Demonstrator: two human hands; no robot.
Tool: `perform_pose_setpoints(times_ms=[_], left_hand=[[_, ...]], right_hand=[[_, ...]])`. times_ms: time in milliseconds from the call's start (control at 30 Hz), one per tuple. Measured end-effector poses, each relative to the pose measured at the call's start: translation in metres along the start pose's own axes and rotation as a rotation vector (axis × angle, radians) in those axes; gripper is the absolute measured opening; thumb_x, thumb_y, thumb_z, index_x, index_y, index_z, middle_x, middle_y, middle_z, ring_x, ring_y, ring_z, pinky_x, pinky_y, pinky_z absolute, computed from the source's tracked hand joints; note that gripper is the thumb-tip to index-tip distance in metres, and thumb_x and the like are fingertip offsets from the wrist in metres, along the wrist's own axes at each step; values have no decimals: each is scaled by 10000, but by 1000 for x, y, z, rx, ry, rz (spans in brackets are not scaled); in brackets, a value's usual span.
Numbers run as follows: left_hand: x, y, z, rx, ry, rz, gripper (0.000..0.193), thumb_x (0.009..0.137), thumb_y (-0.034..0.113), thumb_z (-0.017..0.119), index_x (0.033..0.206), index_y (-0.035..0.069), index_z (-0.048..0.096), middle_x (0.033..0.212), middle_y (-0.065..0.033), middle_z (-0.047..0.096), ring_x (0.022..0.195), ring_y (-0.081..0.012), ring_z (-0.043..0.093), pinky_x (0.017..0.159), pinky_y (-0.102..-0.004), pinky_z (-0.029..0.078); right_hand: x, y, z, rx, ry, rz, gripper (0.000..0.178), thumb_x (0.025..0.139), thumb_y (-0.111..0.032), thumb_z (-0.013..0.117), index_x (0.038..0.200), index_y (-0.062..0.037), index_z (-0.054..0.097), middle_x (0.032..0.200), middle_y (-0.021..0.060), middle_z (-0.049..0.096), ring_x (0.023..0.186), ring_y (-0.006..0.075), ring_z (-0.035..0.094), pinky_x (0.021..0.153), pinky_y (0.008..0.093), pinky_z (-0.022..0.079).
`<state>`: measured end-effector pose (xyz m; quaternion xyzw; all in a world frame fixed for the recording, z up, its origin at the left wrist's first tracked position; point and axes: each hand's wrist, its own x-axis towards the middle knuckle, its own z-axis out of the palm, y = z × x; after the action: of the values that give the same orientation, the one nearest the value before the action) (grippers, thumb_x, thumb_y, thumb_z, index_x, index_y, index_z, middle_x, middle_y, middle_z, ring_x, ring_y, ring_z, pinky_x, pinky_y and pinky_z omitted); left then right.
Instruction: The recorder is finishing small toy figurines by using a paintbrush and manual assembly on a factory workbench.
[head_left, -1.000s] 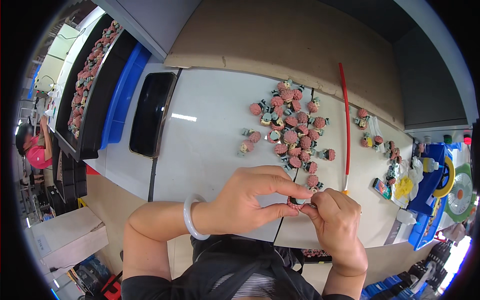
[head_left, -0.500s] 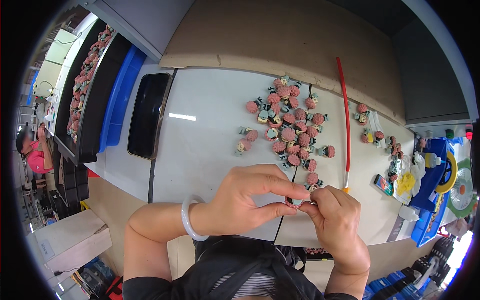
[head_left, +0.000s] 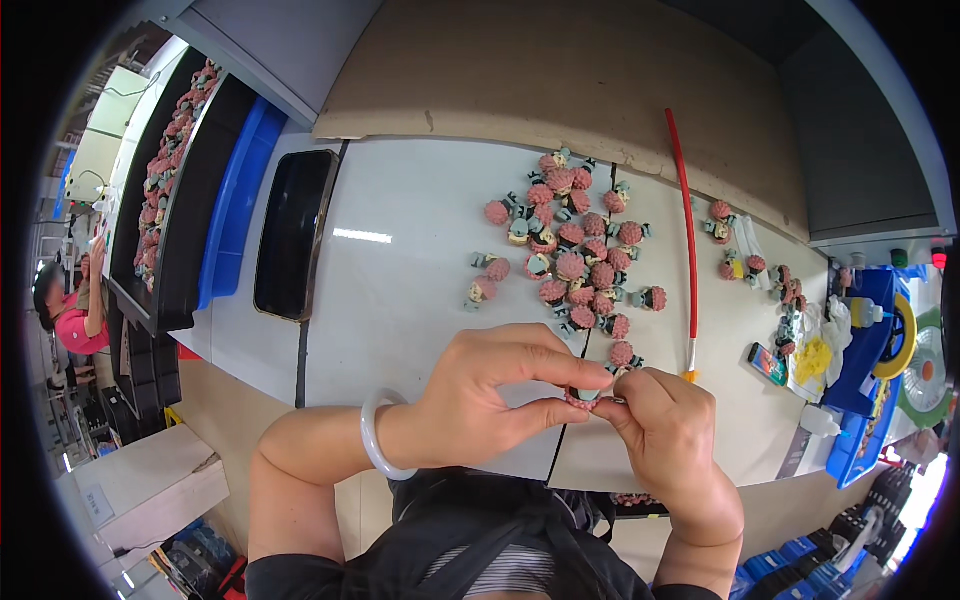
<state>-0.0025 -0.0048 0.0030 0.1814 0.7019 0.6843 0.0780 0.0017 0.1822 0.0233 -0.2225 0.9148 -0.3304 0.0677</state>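
Between the thumb and index finger of my left hand (head_left: 510, 390) is a small figurine (head_left: 582, 397) with a bumpy pink head and a pale blue-green part. My right hand (head_left: 665, 415) is closed in a pinch right beside it, fingertips at the figurine's right side. A tiny dark bit shows at those fingertips, too small to name. Just beyond my hands lies a loose group of similar pink-headed figurines (head_left: 570, 266), in various orientations on the white table (head_left: 400, 290). One of them (head_left: 621, 353) sits close to my right fingers.
A black phone (head_left: 293, 235) lies at left, beside a blue bin (head_left: 232, 215) and a black tray (head_left: 190, 225) full of figurines. A red-handled brush (head_left: 686, 220) lies right of the group. Farther right are more figurines (head_left: 783, 285), a bottle (head_left: 865, 312) and a yellow tape ring (head_left: 897, 340).
Both hands stay together around the figurine, shifted very slightly left in the picture. The whole view has moved a little. At far left, another person has changed arm position.
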Motion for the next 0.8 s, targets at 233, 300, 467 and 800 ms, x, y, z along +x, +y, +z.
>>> perform_pose_setpoints(times_ms=[233, 300, 467, 800], left_hand=[[1, 1, 0, 40, -9, 24, 330, 612, -48, 738, 924, 13, 650, 824, -99, 630, 735, -162, 599, 651, -250, 494], [0, 0, 1, 52, 1, 42, 335, 609, -45, 742, 926, 14, 650, 815, -94, 626, 727, -158, 593, 646, -248, 490], [2, 1, 1, 92, 64, 38, 362, 606, 20, 765, 950, 30, 652, 770, -63, 598, 667, -149, 565, 600, -236, 463], [-1, 2, 1, 194, 23, 75, 399, 595, 26, 770, 976, 44, 650, 748, -61, 586, 631, -143, 558, 562, -230, 466]], right_hand=[[1, 6, 9, 39, 63, -37, 268, 698, -203, 694, 677, -62, 468, 534, 55, 459, 452, 245, 481, 403, 331, 375], [1, 6, 9, 44, 74, -22, 269, 693, -206, 696, 669, -63, 469, 532, 50, 455, 450, 238, 477, 403, 328, 375], [0, 8, 2, -18, 98, -94, 262, 693, -212, 692, 669, -62, 479, 534, 49, 455, 454, 237, 477, 405, 329, 373], [2, 4, 1, -15, -9, -49, 214, 723, -186, 654, 696, -21, 520, 591, 103, 522, 512, 286, 519, 463, 344, 396]])
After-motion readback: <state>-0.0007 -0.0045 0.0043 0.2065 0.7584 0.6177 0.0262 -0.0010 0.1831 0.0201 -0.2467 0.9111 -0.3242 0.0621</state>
